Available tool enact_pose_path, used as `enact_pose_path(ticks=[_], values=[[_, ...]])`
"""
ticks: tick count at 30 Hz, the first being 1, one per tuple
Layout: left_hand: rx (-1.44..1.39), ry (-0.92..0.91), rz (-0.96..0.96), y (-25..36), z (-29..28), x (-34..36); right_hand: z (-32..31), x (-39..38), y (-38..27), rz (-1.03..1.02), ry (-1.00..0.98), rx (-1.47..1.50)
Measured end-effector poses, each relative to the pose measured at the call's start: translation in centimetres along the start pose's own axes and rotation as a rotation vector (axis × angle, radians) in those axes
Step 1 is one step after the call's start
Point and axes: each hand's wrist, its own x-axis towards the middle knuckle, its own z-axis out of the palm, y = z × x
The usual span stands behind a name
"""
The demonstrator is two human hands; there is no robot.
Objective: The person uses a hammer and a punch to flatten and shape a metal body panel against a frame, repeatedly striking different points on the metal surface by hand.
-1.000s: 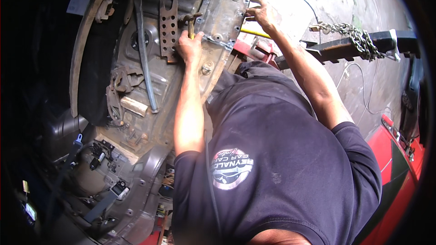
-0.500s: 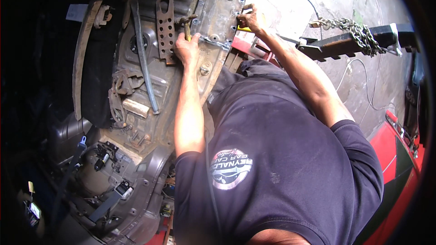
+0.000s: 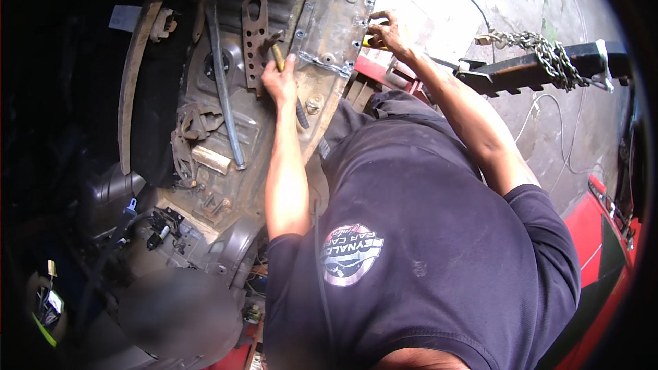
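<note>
Left hand clamped on short brass-coloured metal tool against rusty steel panel, right hand gripping yellow-handled tool at panel's edge.

You've got bare concrete floor on the right — pale, cracked and stained. Lying on it there's a thin wire looping around, and a dark steel beam runs across it with a chain draped over the top. A red jack-type frame sits on the floor right beside the rusty car body panel — can't tell if they're touching.
</note>
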Motion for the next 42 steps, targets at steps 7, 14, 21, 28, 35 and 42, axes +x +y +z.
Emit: enact_pose_path(ticks=[7,14,21,28,35,42], values=[[-0.193,0.197,-0.067,2.1,-3.4,-6.9,-1.7,-2.9,3.7,0.144,-0.088,0.051],[-0.321,0.269,-0.207,1.4,-3.5,-11.3,-0.4,-7.3,5.8,0.154,-0.621,-0.311],[-0.644,0.115,-0.244,3.0,-0.8,-11.7,5.7,-14.0,-0.2,-0.139,-1.017,-0.565],[-0.556,-0.070,-0.132,6.4,-2.5,-9.5,7.8,-14.4,-1.0,0.024,-0.794,-0.257],[0.033,-0.075,0.066,3.2,-10.7,-5.7,4.4,-14.2,7.4,0.217,-0.250,0.131],[0.533,-0.028,0.180,-1.6,-14.0,-6.6,5.5,-16.4,8.6,0.164,-0.033,0.027]])
